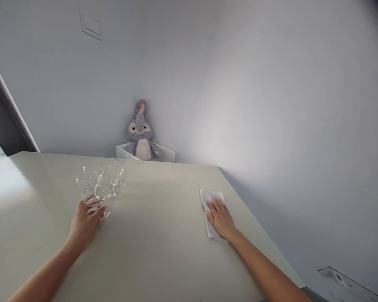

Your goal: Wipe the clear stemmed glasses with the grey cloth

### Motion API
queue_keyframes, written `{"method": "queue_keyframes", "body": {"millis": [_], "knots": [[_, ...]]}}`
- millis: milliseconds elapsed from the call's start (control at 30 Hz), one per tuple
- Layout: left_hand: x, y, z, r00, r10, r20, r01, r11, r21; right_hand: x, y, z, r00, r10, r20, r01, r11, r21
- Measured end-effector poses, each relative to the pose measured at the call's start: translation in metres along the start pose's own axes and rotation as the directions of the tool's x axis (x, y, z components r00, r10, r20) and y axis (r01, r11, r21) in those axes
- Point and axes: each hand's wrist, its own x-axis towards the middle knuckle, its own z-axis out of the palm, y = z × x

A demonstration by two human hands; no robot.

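My left hand is closed around a clear stemmed glass at the left of the pale tabletop. Its foot shows just right of my fingertips. Right behind it several more clear stemmed glasses stand upright in a close group, partly overlapping. My right hand lies flat on a folded white cloth near the table's right side. Its fingers are stretched out and point away from me, pressing on the cloth rather than wrapping round it.
Beyond the far edge, a grey plush toy sits in a white perforated basket in the corner. Grey walls border the table at the back and right. A wall switch is at upper left, and a dark doorway is at far left.
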Motion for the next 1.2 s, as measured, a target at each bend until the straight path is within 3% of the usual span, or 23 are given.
{"method": "queue_keyframes", "body": {"millis": [133, 300, 400, 467, 533, 567, 633, 700, 767, 867, 1000, 1100, 1200], "knots": [[0.0, -0.003, -0.001, 0.999, 0.038, 0.035, -0.038, 0.999, 0.022, 0.01, -0.064, -0.01, 0.977, -0.197, -0.077, 0.202, 0.978, 0.055], [-0.005, -0.003, -0.005, 0.998, 0.045, 0.034, -0.042, 0.996, -0.083, 0.024, -0.138, -0.026, 0.894, -0.395, -0.213, 0.425, 0.897, 0.123], [-0.008, 0.0, -0.007, 0.995, 0.056, 0.076, -0.041, 0.982, -0.184, 0.026, -0.168, -0.031, 0.847, -0.453, -0.277, 0.516, 0.825, 0.229], [-0.01, 0.001, -0.007, 0.99, 0.062, 0.127, -0.032, 0.973, -0.229, 0.026, -0.178, -0.031, 0.845, -0.432, -0.315, 0.531, 0.747, 0.4], [-0.011, 0.003, -0.007, 0.985, 0.059, 0.165, -0.016, 0.968, -0.25, 0.028, -0.182, -0.03, 0.899, -0.334, -0.282, 0.434, 0.605, 0.668], [-0.011, 0.003, -0.006, 0.984, 0.053, 0.173, -0.008, 0.968, -0.252, 0.028, -0.181, -0.03, 0.938, -0.261, -0.228, 0.332, 0.487, 0.808], [-0.012, 0.003, -0.005, 0.982, 0.047, 0.181, 0.0, 0.968, -0.251, 0.029, -0.177, -0.032, 0.991, -0.123, -0.059, 0.078, 0.151, 0.985], [-0.016, 0.004, -0.002, 0.981, 0.061, 0.183, -0.019, 0.974, -0.228, 0.029, -0.169, -0.036, 0.992, -0.08, 0.098, -0.111, -0.176, 0.978], [-0.021, 0.006, 0.002, 0.976, 0.106, 0.191, -0.078, 0.986, -0.145, 0.027, -0.159, -0.04, 0.974, -0.144, 0.175, -0.216, -0.353, 0.91], [-0.035, 0.017, 0.012, 0.954, 0.194, 0.23, -0.221, 0.971, 0.094, 0.023, -0.145, -0.042, 0.962, -0.201, 0.186, -0.259, -0.452, 0.854], [-0.051, 0.038, 0.037, 0.89, 0.272, 0.366, -0.4, 0.851, 0.339, 0.027, -0.134, -0.034, 0.981, -0.117, 0.156, -0.194, -0.509, 0.839], [-0.055, 0.047, 0.063, 0.838, 0.318, 0.444, -0.495, 0.784, 0.374, 0.035, -0.126, -0.026, 0.991, -0.023, 0.131, -0.125, -0.496, 0.859], [-0.053, 0.044, 0.089, 0.818, 0.358, 0.45, -0.537, 0.755, 0.376, 0.043, -0.111, -0.02, 0.973, 0.152, 0.172, -0.094, -0.42, 0.903]]}}
